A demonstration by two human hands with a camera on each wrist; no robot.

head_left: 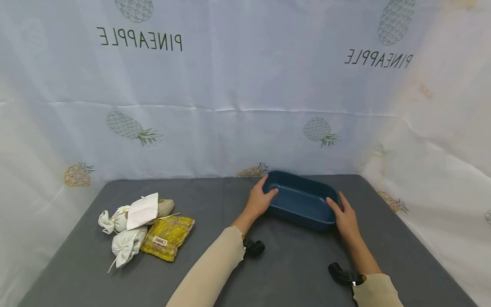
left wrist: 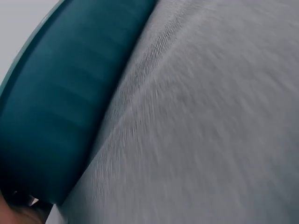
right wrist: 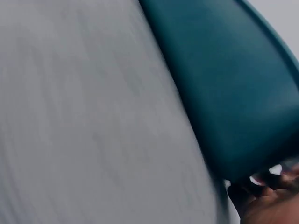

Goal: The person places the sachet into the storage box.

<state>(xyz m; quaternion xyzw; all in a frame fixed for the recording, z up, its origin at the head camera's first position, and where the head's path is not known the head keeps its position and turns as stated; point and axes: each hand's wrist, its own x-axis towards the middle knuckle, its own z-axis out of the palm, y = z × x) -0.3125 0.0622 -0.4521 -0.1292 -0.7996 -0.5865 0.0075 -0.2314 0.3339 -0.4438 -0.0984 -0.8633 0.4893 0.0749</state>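
A dark blue, rounded rectangular plastic bin [head_left: 297,218] sits at the back right of the grey table, open side up and slanted, its right end nearer. My left hand [head_left: 258,201] grips its left end, thumb over the rim. At the other end my right hand [head_left: 347,219] holds the bin with the thumb at the rim and the fingers along the outer side. The bin's inside shows bare. Its outer wall [left wrist: 60,93] fills the upper left of the left wrist view, and the same wall [right wrist: 229,79] stands at the upper right in the right wrist view.
On the table's left lie a yellow patterned sachet [head_left: 168,236] with a small label, a tied white pouch [head_left: 128,245], another whitish pouch [head_left: 119,221], a white cloth piece [head_left: 142,211] and a tan bag [head_left: 166,207]. A pineapple-print curtain [head_left: 230,140] borders the table's back and sides.
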